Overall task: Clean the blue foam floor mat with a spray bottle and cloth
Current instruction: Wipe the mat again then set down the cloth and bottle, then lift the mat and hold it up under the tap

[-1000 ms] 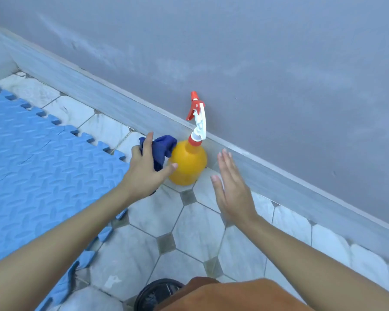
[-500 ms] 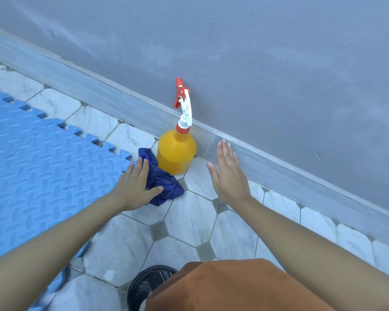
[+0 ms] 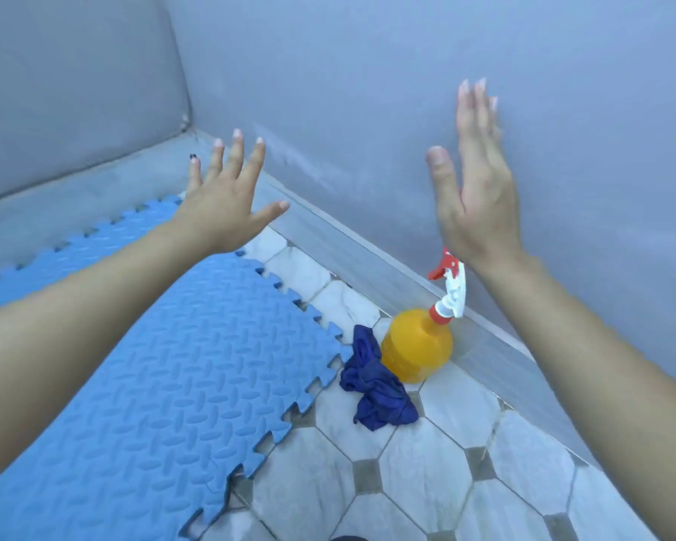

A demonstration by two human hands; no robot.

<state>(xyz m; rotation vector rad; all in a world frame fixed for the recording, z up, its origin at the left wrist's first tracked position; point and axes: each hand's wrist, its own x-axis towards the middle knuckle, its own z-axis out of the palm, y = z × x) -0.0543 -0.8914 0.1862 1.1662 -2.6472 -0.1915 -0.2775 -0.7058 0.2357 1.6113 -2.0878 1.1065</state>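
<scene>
The blue foam floor mat [image 3: 164,384] with its jigsaw edge covers the floor on the left. A crumpled dark blue cloth [image 3: 375,388] lies on the tiles just off the mat's edge. Touching it on the right stands an orange spray bottle [image 3: 418,345] with a red and white trigger head, upright by the skirting. My left hand [image 3: 227,201] is raised above the mat, fingers spread, holding nothing. My right hand [image 3: 477,189] is lifted in front of the wall, fingers straight and empty, its wrist covering the top of the sprayer.
A grey wall [image 3: 367,91] with a grey skirting board [image 3: 348,247] runs diagonally behind the bottle and meets a second wall in the corner at upper left. White marble tiles [image 3: 426,470] with grey diamond insets cover the floor on the right.
My left hand has let go of the cloth, which now lies on the tiles. Both hands have risen, open, above the floor. The view has tilted upward toward the corner.
</scene>
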